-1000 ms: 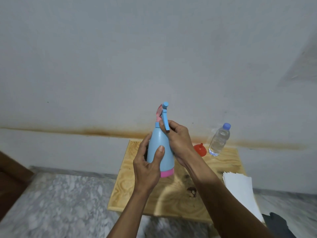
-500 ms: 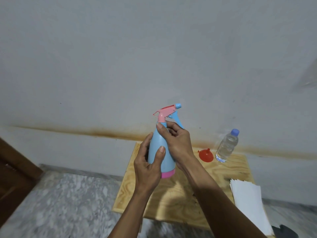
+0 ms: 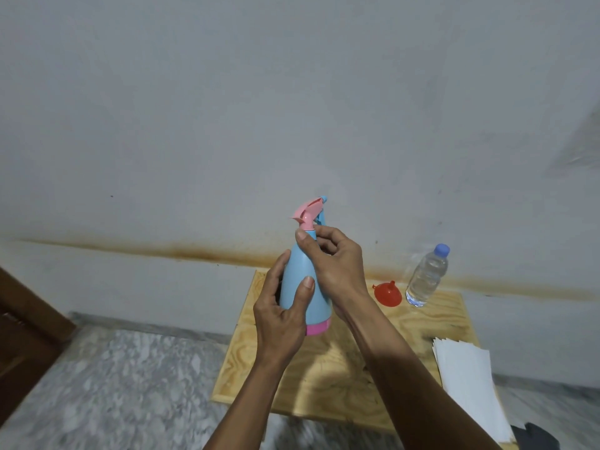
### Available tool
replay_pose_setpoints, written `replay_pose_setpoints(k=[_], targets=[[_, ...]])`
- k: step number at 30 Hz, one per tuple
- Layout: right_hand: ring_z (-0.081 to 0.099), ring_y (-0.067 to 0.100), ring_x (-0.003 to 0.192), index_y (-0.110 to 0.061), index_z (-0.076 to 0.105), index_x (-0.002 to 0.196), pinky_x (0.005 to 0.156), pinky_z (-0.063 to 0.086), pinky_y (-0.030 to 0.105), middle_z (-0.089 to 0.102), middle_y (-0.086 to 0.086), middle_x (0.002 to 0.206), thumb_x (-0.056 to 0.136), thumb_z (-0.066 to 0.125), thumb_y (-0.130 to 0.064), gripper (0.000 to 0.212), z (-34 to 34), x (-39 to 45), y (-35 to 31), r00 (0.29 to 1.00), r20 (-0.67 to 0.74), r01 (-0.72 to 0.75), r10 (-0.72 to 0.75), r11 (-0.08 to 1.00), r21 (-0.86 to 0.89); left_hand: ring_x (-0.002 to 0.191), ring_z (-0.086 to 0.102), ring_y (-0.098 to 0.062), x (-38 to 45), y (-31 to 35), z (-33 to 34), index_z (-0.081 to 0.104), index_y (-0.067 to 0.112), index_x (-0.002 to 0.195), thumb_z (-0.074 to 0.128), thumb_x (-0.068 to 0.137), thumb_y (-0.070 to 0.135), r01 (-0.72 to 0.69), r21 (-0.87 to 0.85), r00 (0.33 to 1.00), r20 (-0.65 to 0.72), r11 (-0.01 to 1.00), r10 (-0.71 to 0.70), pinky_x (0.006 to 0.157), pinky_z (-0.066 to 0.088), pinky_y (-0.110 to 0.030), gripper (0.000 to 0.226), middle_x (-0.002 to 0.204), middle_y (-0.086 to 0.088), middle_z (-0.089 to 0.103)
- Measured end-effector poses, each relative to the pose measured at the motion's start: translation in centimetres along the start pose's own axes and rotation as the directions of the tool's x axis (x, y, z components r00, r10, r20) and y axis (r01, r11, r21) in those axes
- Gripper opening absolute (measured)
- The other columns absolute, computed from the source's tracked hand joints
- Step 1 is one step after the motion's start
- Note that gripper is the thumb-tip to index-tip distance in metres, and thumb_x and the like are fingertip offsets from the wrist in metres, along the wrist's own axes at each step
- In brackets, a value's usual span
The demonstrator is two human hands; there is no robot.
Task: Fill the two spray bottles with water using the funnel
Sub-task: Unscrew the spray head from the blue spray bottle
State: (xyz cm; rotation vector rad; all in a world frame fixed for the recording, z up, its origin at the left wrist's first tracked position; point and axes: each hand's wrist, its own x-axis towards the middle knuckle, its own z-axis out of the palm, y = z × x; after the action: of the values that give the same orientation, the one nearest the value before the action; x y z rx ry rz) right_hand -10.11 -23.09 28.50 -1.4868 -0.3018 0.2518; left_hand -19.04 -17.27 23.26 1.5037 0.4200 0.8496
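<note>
bottle: smooth light-blue plastic spray bottle (image 3: 303, 280), cone-shaped, pink base and trigger head
left hand (image 3: 281, 315): wrapped round its body
right hand (image 3: 337, 266): pinched its neck
table: grainy plywood table (image 3: 431, 323), red plastic funnel (image 3: 387, 293) on it

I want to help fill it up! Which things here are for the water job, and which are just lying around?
For the job:
- blue plastic spray bottle with pink trigger, held in both hands
- small red plastic funnel
- clear water bottle with blue cap

Just lying about:
- stack of white paper sheets
- dark object at table corner
</note>
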Motion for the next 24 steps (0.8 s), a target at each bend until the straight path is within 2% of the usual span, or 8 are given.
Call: replay_pose_setpoints(k=[2, 4, 6, 9, 11, 16, 19, 24], targets=[[0.072, 0.017, 0.086, -0.025, 0.073, 0.098, 0.079, 0.061, 0.044, 0.075, -0.005, 0.093, 0.085, 0.074, -0.045, 0.024, 0.2, -0.1, -0.1, 1.000, -0.006, -0.001, 0.001, 1.000, 0.005, 0.120, 0.061, -0.007, 0.0, 0.0, -0.1, 0.056, 0.031, 0.136, 0.071, 0.084, 0.043, -0.001, 0.003, 1.000, -0.002, 1.000, 0.001, 0.090, 0.058, -0.031, 0.055, 0.131, 0.016, 0.063], [0.071, 0.016, 0.085, -0.027, 0.074, 0.095, 0.080, 0.060, 0.041, 0.075, -0.006, 0.090, 0.088, 0.072, -0.040, 0.014, 0.3, -0.3, -0.1, 1.000, -0.013, 0.018, -0.018, 1.000, 0.021, 0.120, 0.062, -0.007, 0.0, 0.0, -0.2, 0.056, 0.031, 0.137, 0.071, 0.084, 0.044, 0.008, 0.006, 1.000, -0.006, 1.000, -0.008, 0.090, 0.059, -0.033, 0.056, 0.131, 0.016, 0.063], [0.070, 0.013, 0.086, -0.026, 0.075, 0.099, 0.079, 0.060, 0.036, 0.075, -0.008, 0.090, 0.089, 0.072, -0.036, 0.014, 0.6, -0.5, -0.1, 0.999, -0.029, 0.035, -0.034, 0.999, 0.024, 0.119, 0.062, -0.007, 0.0, -0.2, -0.4, 0.056, 0.030, 0.137, 0.071, 0.086, 0.041, 0.011, 0.014, 1.000, -0.007, 1.000, -0.011, 0.089, 0.059, -0.033, 0.055, 0.131, 0.015, 0.063], [0.070, 0.010, 0.086, -0.026, 0.075, 0.101, 0.078, 0.059, 0.029, 0.075, -0.009, 0.091, 0.090, 0.071, -0.033, 0.013, 0.9, -0.4, -0.1, 0.998, -0.054, 0.044, -0.042, 0.998, 0.039, 0.117, 0.063, -0.008, 0.0, -0.5, -0.9, 0.056, 0.030, 0.137, 0.070, 0.083, 0.047, 0.014, 0.025, 1.000, 0.001, 1.000, -0.014, 0.087, 0.060, -0.033, 0.058, 0.130, 0.015, 0.063], [0.071, 0.011, 0.088, -0.028, 0.074, 0.099, 0.079, 0.059, 0.029, 0.076, -0.008, 0.093, 0.091, 0.070, -0.032, 0.010, 1.0, -0.3, -0.3, 0.997, -0.062, 0.043, -0.038, 0.996, 0.074, 0.115, 0.065, -0.010, -0.2, -0.8, -1.2, 0.057, 0.029, 0.137, 0.070, 0.082, 0.048, 0.036, 0.032, 0.999, 0.005, 0.999, -0.036, 0.086, 0.061, -0.036, 0.059, 0.129, 0.013, 0.064], [0.069, 0.006, 0.084, -0.018, 0.070, 0.110, 0.074, 0.053, 0.023, 0.077, -0.003, 0.097, 0.090, 0.071, -0.030, 0.023, 1.0, 0.3, -1.2, 0.998, -0.058, 0.032, -0.025, 0.990, 0.134, 0.116, 0.063, -0.013, -0.5, -1.5, -2.1, 0.057, 0.031, 0.136, 0.072, 0.085, 0.040, 0.047, 0.047, 0.999, 0.017, 0.998, -0.048, 0.085, 0.061, -0.042, 0.053, 0.131, 0.011, 0.063], [0.070, 0.012, 0.083, -0.015, 0.068, 0.112, 0.075, 0.055, 0.029, 0.076, 0.004, 0.093, 0.090, 0.072, -0.028, 0.026, 1.0, 0.6, -2.0, 0.997, -0.067, 0.036, -0.023, 0.978, 0.204, 0.116, 0.063, -0.010, -0.6, -2.0, -2.9, 0.058, 0.033, 0.135, 0.072, 0.085, 0.037, 0.067, 0.061, 0.997, 0.022, 0.996, -0.069, 0.086, 0.060, -0.043, 0.052, 0.130, 0.014, 0.063], [0.067, 0.015, 0.080, -0.014, 0.067, 0.111, 0.065, 0.053, 0.027, 0.073, 0.001, 0.083, 0.092, 0.070, -0.024, 0.022, 1.0, 1.8, -3.5, 0.973, -0.220, 0.133, -0.065, 0.941, 0.311, 0.119, 0.061, -0.009, -0.4, -3.6, -5.6, 0.055, 0.040, 0.136, 0.073, 0.084, 0.040, 0.117, 0.111, 0.992, 0.023, 0.987, -0.121, 0.090, 0.059, -0.046, 0.055, 0.134, 0.016, 0.060]])
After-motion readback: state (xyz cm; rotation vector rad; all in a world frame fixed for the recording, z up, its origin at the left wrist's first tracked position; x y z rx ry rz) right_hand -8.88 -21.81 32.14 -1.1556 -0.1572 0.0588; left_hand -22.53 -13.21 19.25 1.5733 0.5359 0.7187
